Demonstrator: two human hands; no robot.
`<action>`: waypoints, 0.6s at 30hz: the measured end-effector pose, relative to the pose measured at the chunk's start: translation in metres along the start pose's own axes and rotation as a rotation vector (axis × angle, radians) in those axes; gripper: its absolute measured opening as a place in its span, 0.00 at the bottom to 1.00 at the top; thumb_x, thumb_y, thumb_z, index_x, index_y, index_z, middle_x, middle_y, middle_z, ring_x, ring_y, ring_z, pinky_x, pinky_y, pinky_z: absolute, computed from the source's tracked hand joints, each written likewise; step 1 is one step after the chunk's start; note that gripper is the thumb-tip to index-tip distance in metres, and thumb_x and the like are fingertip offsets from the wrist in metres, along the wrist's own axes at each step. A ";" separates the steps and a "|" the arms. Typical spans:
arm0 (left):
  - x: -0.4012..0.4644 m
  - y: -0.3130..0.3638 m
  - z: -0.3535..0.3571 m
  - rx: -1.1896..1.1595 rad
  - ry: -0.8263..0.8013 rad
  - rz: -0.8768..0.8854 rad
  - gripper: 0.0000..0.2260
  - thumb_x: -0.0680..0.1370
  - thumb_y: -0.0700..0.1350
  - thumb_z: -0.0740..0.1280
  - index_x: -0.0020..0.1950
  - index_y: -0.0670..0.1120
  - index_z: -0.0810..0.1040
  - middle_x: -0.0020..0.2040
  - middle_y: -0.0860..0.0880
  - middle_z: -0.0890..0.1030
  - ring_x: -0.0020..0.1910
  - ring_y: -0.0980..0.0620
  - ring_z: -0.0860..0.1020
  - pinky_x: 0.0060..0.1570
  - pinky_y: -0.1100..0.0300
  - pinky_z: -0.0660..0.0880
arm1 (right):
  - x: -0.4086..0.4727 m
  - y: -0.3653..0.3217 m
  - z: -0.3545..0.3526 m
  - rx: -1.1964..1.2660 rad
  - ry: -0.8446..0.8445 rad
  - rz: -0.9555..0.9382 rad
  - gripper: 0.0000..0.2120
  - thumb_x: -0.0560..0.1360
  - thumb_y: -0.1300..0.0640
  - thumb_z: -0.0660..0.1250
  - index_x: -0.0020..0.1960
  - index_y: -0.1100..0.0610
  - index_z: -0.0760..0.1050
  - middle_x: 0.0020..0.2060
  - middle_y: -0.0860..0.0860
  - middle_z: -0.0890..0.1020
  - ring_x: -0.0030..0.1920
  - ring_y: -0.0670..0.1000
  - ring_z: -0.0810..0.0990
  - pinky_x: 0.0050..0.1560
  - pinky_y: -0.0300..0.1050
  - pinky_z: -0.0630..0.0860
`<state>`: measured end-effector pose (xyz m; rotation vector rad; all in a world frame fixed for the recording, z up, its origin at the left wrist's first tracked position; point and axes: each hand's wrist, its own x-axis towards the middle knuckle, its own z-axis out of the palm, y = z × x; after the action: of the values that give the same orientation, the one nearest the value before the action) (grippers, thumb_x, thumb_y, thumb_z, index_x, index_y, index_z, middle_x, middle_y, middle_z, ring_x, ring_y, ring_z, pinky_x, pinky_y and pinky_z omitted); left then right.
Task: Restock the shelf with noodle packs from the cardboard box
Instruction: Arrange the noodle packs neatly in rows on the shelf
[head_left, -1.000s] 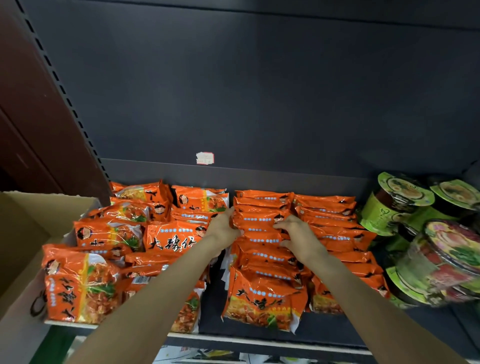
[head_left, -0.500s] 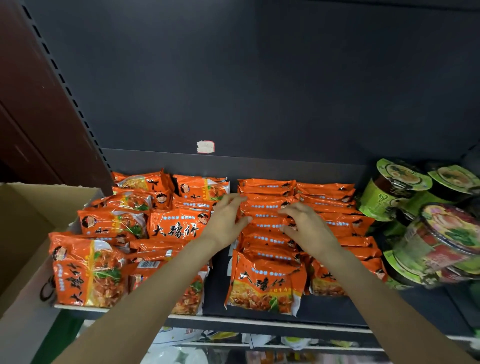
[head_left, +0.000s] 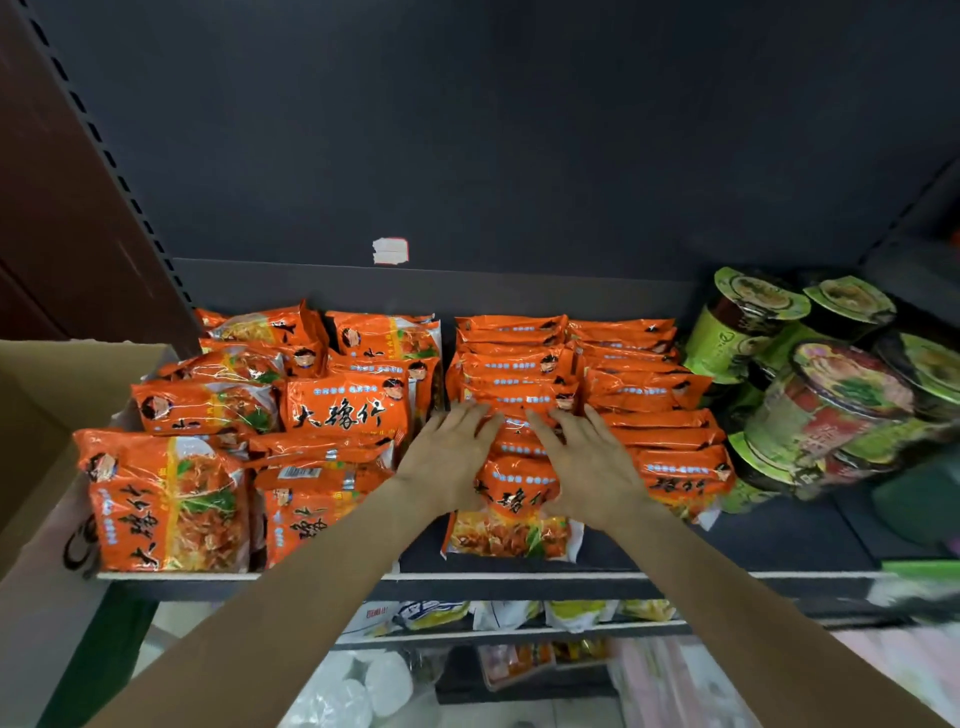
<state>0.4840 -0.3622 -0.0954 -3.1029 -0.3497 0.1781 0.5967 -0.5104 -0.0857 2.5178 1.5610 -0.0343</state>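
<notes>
Orange noodle packs fill the dark shelf (head_left: 753, 540) in several rows. The middle row of noodle packs (head_left: 514, 374) stands upright, front pack (head_left: 511, 519) leaning toward me. My left hand (head_left: 447, 457) lies flat on that row's left side with fingers spread. My right hand (head_left: 587, 462) rests on its right side, fingers straight and pointing back. Neither hand grips a pack. Looser packs (head_left: 166, 499) lie piled at the left. The open cardboard box (head_left: 36, 415) stands at the far left, its inside hidden.
Green and red cup noodle tubs (head_left: 831, 415) are stacked at the shelf's right. A white price sticker (head_left: 390, 251) sits on the back panel. Bare shelf floor shows at the front right. A lower shelf holds other packets (head_left: 519, 613).
Both hands have slid forward along the middle row toward me and flattened, fingers now spread on the front packs. The view has tilted down a little.
</notes>
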 end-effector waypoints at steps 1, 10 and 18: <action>0.000 0.001 0.002 0.009 0.022 -0.004 0.47 0.69 0.58 0.72 0.77 0.46 0.46 0.77 0.45 0.51 0.76 0.45 0.48 0.73 0.48 0.51 | -0.001 -0.002 0.003 -0.004 0.028 0.001 0.55 0.66 0.37 0.72 0.77 0.54 0.40 0.74 0.58 0.56 0.75 0.55 0.53 0.72 0.49 0.34; -0.003 0.005 0.007 -0.011 0.201 -0.064 0.40 0.73 0.54 0.70 0.77 0.45 0.50 0.75 0.46 0.58 0.75 0.47 0.55 0.72 0.52 0.55 | 0.001 -0.004 0.014 -0.018 0.174 0.035 0.49 0.65 0.44 0.76 0.76 0.58 0.54 0.66 0.57 0.69 0.68 0.56 0.68 0.73 0.48 0.50; -0.009 0.018 0.002 0.020 0.165 -0.104 0.42 0.73 0.55 0.69 0.77 0.46 0.47 0.76 0.45 0.54 0.76 0.47 0.52 0.73 0.51 0.50 | -0.007 0.000 0.010 0.037 0.115 0.001 0.51 0.71 0.44 0.70 0.76 0.58 0.40 0.75 0.57 0.53 0.76 0.55 0.51 0.72 0.47 0.38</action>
<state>0.4793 -0.3814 -0.0968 -3.0419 -0.4993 -0.0744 0.5939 -0.5181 -0.0946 2.5918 1.6152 0.0838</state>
